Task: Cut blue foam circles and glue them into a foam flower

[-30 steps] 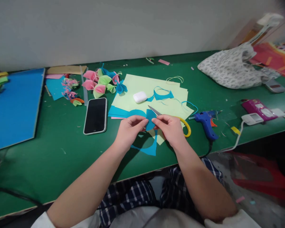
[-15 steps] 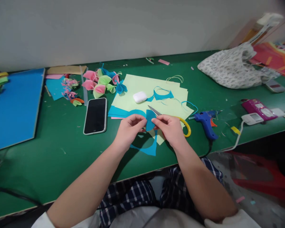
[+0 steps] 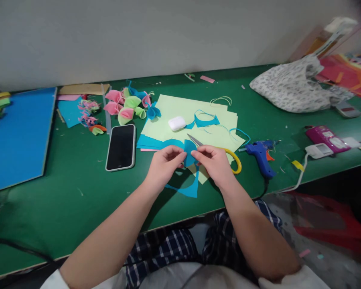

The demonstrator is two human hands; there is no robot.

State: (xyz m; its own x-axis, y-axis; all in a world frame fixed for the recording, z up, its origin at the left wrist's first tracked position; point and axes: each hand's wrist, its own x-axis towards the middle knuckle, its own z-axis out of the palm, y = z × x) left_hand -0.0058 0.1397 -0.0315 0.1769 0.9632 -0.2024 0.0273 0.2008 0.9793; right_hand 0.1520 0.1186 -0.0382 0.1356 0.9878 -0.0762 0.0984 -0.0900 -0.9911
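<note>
Both hands meet over the green table [image 3: 78, 192] and pinch a small blue paper piece [image 3: 189, 152] between their fingertips. My left hand [image 3: 164, 164] grips its left edge, my right hand [image 3: 213, 162] its right edge. Just behind my right hand lie yellow-handled scissors [image 3: 233, 158], blades pointing up-left. Under the hands lies a blue paper offcut [image 3: 186, 186] with a round hole. Light green sheets [image 3: 183, 112] lie beyond, with a white earbud case [image 3: 177, 123] and thin blue trimmings [image 3: 206, 119] on them.
A black phone [image 3: 120, 146] lies left of the hands. Folded pink, green and blue paper flowers [image 3: 126, 105] sit behind it. A blue board [image 3: 15, 136] is far left. A blue glue gun [image 3: 260, 154] lies right, a patterned bag [image 3: 291, 88] at the back right.
Hardly anything differs; the fingers of both hands have shifted slightly on the blue paper piece, which stays in the same place.
</note>
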